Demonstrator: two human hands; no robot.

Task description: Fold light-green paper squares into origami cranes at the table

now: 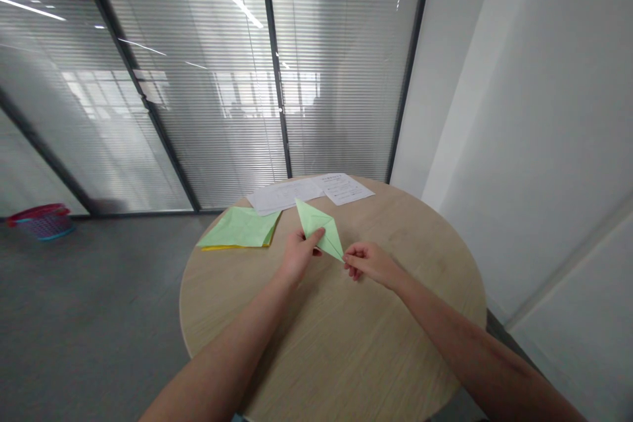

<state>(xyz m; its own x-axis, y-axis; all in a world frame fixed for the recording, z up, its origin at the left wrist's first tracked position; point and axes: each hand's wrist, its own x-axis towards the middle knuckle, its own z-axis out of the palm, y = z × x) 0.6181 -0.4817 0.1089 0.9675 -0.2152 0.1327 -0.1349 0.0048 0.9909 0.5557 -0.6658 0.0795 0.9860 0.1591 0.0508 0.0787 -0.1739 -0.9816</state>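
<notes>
A folded light green paper (320, 219), roughly kite-shaped with crease lines, is held above the round table. My left hand (301, 252) is closed on its lower left side, the thumb lying on top and the other fingers underneath. At the paper's lower right point, my right hand (363, 260) pinches the tip between thumb and fingers. To the left lies a stack of green sheets (242, 227), with a yellow edge showing beneath.
White printed sheets (346, 188) lie at the table's far edge. The round wooden table (336, 343) stands before a glass partition with blinds (222, 112). A white wall (544, 112) is on the right. A red and blue basket (44, 223) sits on the floor at far left.
</notes>
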